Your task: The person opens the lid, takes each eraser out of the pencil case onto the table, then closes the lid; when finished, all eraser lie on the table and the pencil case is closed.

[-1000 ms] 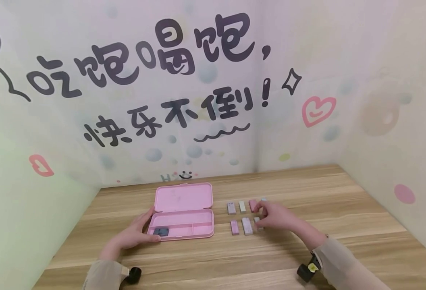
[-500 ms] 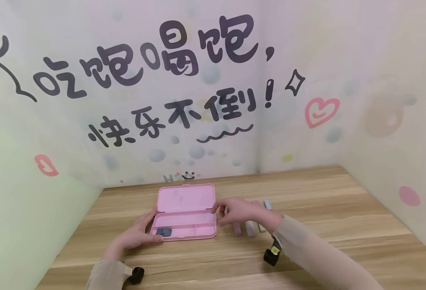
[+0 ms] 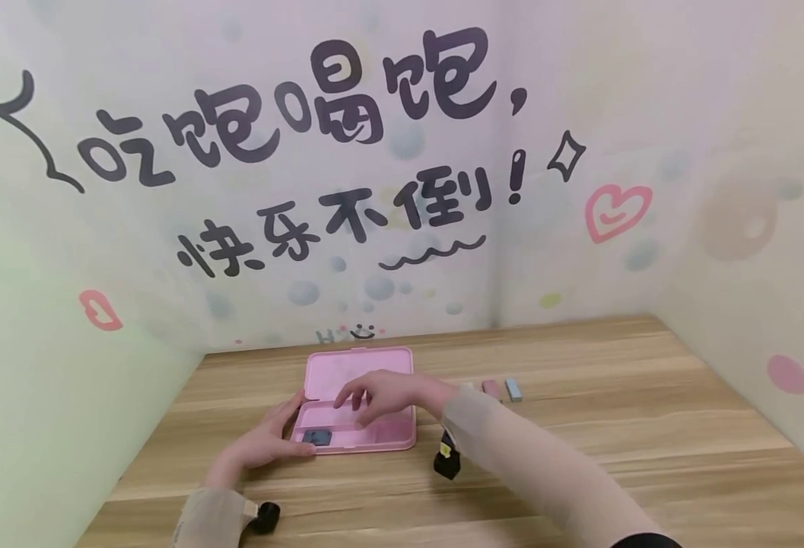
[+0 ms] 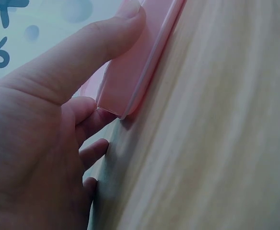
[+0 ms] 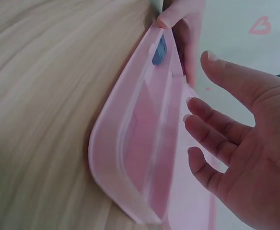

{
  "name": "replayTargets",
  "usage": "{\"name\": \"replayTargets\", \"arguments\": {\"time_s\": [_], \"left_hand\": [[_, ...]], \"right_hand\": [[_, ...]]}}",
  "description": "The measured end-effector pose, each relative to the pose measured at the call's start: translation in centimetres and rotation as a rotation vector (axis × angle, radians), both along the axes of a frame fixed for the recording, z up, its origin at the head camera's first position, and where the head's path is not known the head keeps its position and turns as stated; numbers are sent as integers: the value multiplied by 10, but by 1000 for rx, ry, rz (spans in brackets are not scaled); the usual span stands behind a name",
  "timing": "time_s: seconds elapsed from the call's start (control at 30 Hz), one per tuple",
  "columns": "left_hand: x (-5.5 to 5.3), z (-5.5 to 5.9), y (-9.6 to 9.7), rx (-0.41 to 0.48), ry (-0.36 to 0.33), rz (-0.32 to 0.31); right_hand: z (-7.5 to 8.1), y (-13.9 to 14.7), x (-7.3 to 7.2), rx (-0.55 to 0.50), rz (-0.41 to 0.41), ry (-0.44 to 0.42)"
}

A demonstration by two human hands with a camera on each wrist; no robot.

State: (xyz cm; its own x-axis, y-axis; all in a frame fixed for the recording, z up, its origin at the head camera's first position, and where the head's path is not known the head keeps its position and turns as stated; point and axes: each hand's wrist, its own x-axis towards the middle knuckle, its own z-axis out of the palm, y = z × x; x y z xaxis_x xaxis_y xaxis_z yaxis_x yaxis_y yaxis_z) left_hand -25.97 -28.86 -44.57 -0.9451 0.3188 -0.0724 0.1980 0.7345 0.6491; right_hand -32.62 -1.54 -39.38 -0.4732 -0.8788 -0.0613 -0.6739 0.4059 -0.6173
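A pink pencil case lies with its lid raised on the wooden table. My left hand grips its left end, thumb on the front wall and fingers round the side. A small dark blue-grey piece sits in the front left compartment. Over the case hovers my right hand, fingers loosely bent and apart. In the right wrist view nothing lies between the fingers of the right hand, and the dark piece shows near the far end.
To the right of the case lie a pink block and a light blue block. A pale block is partly covered by the right sleeve, which hides the area in front. Printed walls stand behind and at both sides.
My right hand has moved left from the small blocks to above the pencil case. My left hand stays on the case. The whole view has shifted slightly.
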Motion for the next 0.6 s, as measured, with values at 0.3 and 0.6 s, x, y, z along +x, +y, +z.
{"name": "replayTargets", "arguments": {"time_s": [0.3, 0.6], "left_hand": [[1, 0, 0, 5, -18, 7], [1, 1, -1, 17, 11, -14]], "right_hand": [[-12, -34, 0, 25, 4, 10], [-14, -53, 4, 93, 25, 30]]}}
